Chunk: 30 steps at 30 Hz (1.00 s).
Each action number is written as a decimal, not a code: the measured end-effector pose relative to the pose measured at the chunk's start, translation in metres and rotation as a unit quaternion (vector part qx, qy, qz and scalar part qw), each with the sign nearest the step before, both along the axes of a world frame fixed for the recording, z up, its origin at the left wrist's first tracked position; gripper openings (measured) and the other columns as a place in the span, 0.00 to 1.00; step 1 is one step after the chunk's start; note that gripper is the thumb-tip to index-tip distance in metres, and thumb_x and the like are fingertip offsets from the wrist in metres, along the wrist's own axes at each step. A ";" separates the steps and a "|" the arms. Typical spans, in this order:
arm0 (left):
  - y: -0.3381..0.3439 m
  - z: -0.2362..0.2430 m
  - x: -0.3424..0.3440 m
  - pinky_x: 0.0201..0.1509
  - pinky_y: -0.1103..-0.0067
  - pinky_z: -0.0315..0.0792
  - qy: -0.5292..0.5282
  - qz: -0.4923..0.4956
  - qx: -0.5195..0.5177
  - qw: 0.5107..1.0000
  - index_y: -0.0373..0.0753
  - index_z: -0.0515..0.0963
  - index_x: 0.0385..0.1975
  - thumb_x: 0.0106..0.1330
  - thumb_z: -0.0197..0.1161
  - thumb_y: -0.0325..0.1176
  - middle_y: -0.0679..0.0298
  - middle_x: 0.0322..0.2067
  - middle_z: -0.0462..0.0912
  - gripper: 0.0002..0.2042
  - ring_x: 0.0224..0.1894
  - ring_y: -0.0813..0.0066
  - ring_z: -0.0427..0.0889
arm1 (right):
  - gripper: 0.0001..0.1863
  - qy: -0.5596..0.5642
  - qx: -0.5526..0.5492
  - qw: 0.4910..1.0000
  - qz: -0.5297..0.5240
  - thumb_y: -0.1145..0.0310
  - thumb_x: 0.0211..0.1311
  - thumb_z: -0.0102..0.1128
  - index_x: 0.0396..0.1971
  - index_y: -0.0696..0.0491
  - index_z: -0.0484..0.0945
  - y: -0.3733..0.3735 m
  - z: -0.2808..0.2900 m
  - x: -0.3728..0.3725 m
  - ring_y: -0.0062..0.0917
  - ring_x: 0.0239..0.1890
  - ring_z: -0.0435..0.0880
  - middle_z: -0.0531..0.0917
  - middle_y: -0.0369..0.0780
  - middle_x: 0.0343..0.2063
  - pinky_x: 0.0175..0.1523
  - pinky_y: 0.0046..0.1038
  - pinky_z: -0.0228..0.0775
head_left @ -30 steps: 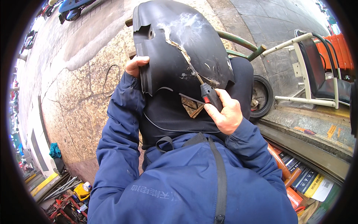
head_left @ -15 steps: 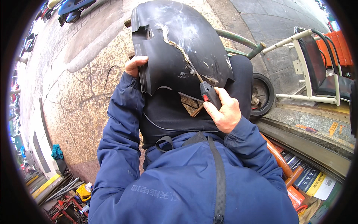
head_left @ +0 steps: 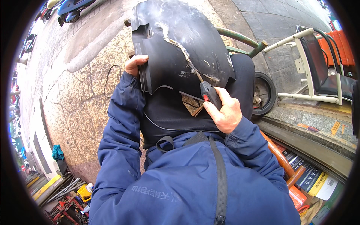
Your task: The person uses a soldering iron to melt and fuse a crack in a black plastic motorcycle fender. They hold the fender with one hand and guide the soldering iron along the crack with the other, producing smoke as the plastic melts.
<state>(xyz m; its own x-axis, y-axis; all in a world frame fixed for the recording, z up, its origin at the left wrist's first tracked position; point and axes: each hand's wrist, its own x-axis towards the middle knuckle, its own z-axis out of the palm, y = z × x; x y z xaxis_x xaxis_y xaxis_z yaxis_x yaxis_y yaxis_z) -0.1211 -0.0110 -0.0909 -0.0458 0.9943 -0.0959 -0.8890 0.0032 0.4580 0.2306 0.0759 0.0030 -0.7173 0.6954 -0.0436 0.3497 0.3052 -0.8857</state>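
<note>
A curved black plastic panel (head_left: 168, 71) lies across my lap. A rough whitish seam runs down its face, and smoke drifts over its upper part. My left hand (head_left: 136, 65) grips the panel's left edge, thumb on top and the other fingers hidden behind. My right hand (head_left: 228, 112) is closed round the dark handle of a soldering iron (head_left: 210, 95) with a red switch. The iron's metal tip touches the lower end of the seam, near a branching crack.
A metal-framed chair with a black seat (head_left: 326, 80) stands at the right. Beside my right leg lies a black tyre (head_left: 264, 93). Boxes (head_left: 311, 174) are at the lower right, tools and metal parts (head_left: 65, 210) at the lower left. A blue scooter (head_left: 73, 8) stands far left.
Smoke over the panel has spread and shifted. The panel and my hands have barely moved; the iron's tip stays at about the same spot on the seam.
</note>
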 end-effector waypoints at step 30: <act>0.001 0.006 0.003 0.57 0.59 0.83 -0.001 -0.019 0.007 1.000 0.23 0.76 0.55 0.62 0.58 0.28 0.44 0.47 0.86 0.22 0.47 0.50 0.88 | 0.22 -0.005 0.001 1.000 0.007 0.66 0.63 0.70 0.53 0.61 0.76 0.002 0.005 0.000 0.46 0.31 0.89 0.87 0.52 0.29 0.38 0.37 0.79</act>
<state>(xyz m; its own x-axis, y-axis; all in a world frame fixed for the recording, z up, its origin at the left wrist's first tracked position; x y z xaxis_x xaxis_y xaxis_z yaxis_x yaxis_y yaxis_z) -0.1179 -0.0100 -0.0845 -0.0070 0.9967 -0.0813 -0.8890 0.0310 0.4569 0.2303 0.0777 0.0084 -0.7262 0.6857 -0.0501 0.3547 0.3113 -0.8816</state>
